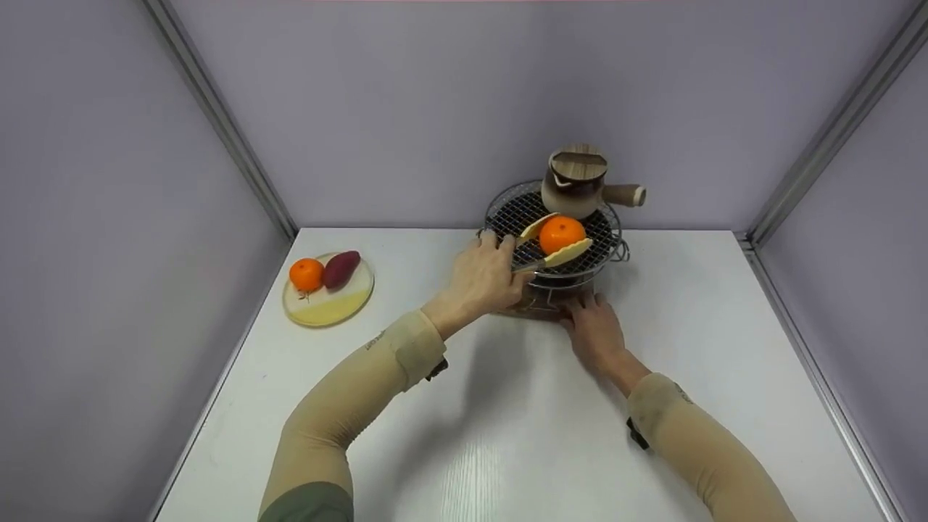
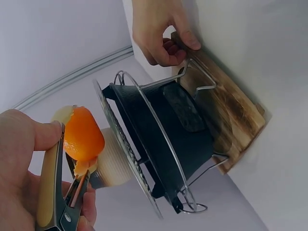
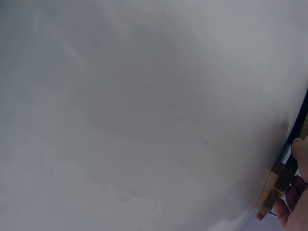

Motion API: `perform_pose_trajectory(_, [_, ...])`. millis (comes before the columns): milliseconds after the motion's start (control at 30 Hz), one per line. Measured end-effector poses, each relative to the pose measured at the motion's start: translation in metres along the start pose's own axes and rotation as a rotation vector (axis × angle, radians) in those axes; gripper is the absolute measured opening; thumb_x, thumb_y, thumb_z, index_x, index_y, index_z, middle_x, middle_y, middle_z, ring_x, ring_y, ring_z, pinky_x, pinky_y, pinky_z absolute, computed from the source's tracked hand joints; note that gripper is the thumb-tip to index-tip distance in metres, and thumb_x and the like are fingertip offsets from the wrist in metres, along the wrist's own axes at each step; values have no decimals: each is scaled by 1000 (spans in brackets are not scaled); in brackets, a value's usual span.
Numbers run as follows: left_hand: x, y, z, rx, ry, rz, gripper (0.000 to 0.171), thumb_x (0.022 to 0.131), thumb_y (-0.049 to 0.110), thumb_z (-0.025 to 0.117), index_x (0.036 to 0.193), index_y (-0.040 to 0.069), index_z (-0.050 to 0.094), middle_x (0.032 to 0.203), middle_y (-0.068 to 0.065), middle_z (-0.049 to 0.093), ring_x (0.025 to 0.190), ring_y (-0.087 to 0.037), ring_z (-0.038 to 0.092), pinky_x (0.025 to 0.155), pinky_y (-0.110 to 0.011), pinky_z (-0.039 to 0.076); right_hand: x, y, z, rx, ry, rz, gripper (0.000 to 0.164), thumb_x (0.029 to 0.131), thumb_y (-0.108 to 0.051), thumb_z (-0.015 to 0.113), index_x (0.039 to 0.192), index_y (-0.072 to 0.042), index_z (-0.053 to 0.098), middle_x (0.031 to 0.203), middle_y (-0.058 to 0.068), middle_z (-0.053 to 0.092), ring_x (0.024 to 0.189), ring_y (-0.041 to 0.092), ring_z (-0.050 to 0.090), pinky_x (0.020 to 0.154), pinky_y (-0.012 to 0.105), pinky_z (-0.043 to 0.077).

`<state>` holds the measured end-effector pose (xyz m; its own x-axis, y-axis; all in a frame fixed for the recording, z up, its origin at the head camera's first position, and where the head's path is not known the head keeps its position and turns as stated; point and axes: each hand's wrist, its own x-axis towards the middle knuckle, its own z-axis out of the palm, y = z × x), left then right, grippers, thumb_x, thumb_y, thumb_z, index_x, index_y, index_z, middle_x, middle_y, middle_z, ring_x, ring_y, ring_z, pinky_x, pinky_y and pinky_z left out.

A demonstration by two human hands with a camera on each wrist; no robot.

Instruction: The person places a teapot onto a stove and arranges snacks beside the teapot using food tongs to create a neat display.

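My left hand [image 1: 484,274] grips a pair of tongs [image 2: 57,185] with cream tips. Between the tips is an orange [image 1: 562,235], over the round wire grill rack [image 1: 507,217]. Under the rack sits a black stove bowl [image 2: 159,130] in a wire frame, on a wooden board [image 2: 236,113]. My right hand [image 1: 596,332] pinches the near right corner of the board, thumb against its edge and fingers curled. On the back of the rack stands a brown and cream teapot [image 1: 573,196] with a wooden lid and side handle.
At the left of the white table [image 1: 500,435] lies a round plate [image 1: 326,315]. It bears another orange [image 1: 307,275] and a dark red, oval vegetable [image 1: 341,270]. Grey panels [image 1: 406,109] enclose the table at the back and both sides.
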<state>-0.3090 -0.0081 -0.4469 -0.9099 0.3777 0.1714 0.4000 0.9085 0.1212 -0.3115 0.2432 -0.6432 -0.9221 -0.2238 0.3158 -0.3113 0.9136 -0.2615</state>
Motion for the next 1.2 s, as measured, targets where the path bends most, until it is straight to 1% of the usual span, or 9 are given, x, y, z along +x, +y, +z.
perform_pose_trajectory(233, [5, 10, 5, 29, -19, 3, 73, 108, 62, 63, 159, 10, 56, 134, -16, 67, 112, -35, 71, 89, -51, 67, -1, 1, 2, -30, 8, -10, 39, 105, -19, 81, 140, -6, 68, 136, 27, 66, 110, 46, 62, 93, 60, 56])
perform_pose_trajectory(367, [8, 14, 7, 41, -28, 3, 72, 108, 63, 62, 157, 10, 57, 130, -14, 65, 110, -33, 71, 86, -50, 67, 0, 1, 2, -34, 24, -24, 38, 104, -18, 81, 138, -6, 68, 134, 27, 65, 109, 45, 62, 91, 60, 56])
perform_pose_trajectory(500, [11, 18, 12, 51, -38, 4, 76, 108, 63, 61, 162, 10, 54, 135, -15, 65, 115, -35, 71, 88, -50, 68, 0, 1, 3, -23, 30, -31, 38, 104, -18, 81, 137, -6, 69, 134, 27, 66, 108, 46, 62, 90, 61, 55])
perform_pose_trajectory(567, [12, 20, 14, 54, -40, 4, 76, 108, 64, 61, 162, 10, 55, 136, -15, 66, 117, -36, 71, 89, -50, 68, 0, 1, 3, -21, 27, -30, 38, 104, -18, 81, 137, -6, 69, 135, 28, 66, 109, 46, 62, 90, 61, 55])
perform_pose_trajectory(733, [15, 23, 17, 59, -32, 2, 75, 108, 64, 61, 160, 9, 57, 137, -15, 66, 115, -35, 72, 90, -50, 67, 0, 1, 2, -31, 18, -18, 37, 104, -19, 81, 137, -5, 69, 135, 27, 66, 109, 46, 62, 91, 60, 56])
perform_pose_trajectory(967, [18, 25, 19, 39, -37, 1, 75, 108, 66, 60, 157, 8, 58, 132, -14, 66, 109, -33, 71, 87, -48, 67, -1, 0, 2, -37, 10, -18, 38, 105, -19, 80, 139, -5, 68, 136, 25, 66, 111, 44, 63, 93, 59, 57])
perform_pose_trajectory(1200, [20, 26, 23, 43, -19, -4, 77, 108, 64, 61, 161, 8, 56, 138, -16, 67, 113, -35, 73, 90, -49, 67, 1, 4, 5, -85, 5, -46, 35, 106, -20, 78, 135, -2, 68, 130, 27, 67, 109, 46, 64, 92, 60, 57])
